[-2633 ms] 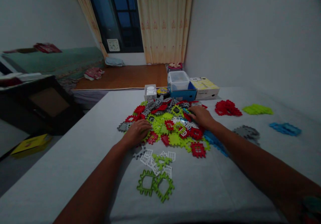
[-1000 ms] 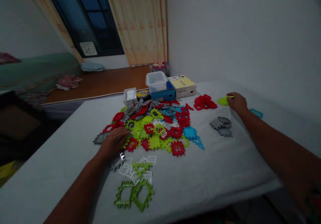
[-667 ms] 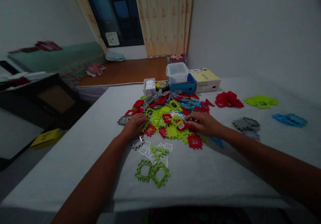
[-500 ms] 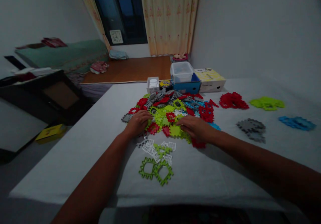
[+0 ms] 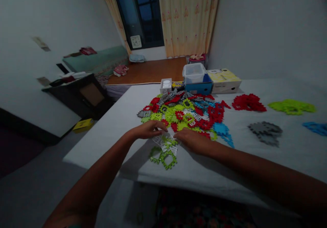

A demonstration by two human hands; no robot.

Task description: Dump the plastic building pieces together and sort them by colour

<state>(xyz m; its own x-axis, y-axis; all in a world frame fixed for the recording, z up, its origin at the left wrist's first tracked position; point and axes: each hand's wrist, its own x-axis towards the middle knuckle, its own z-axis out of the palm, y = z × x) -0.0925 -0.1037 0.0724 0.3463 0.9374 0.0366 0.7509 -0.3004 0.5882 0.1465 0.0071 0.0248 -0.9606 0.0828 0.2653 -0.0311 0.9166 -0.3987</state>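
Observation:
My left hand (image 5: 150, 129) hovers over the near edge of the pile, fingers and thumb apart, with no piece visible in it. Close to it on the right, my right hand (image 5: 191, 140) has its fingers pressed together and pointing inward; whatever is at its tips is hidden. Below and between both hands lie white lattice pieces (image 5: 174, 149) with a green toothed piece on top. Nearer to me are two green toothed frames, one on the left (image 5: 154, 154) and one on the right (image 5: 168, 160). Beyond my hands spreads a mixed heap of interlocking toy pieces (image 5: 178, 110).
At right lie sorted piles: red (image 5: 249, 102), lime green (image 5: 291, 106), grey (image 5: 265, 132) and blue (image 5: 315, 128). Behind the heap stand a small white box (image 5: 166, 85), a clear tub (image 5: 194, 72), a blue box (image 5: 198, 87) and a yellow box (image 5: 224, 81). The white-covered table (image 5: 102, 132) ends near me.
Both hands have drawn back from the heap toward the white and green pieces nearer me. Blue pieces at the heap's right side are more exposed. The camera view has shifted left.

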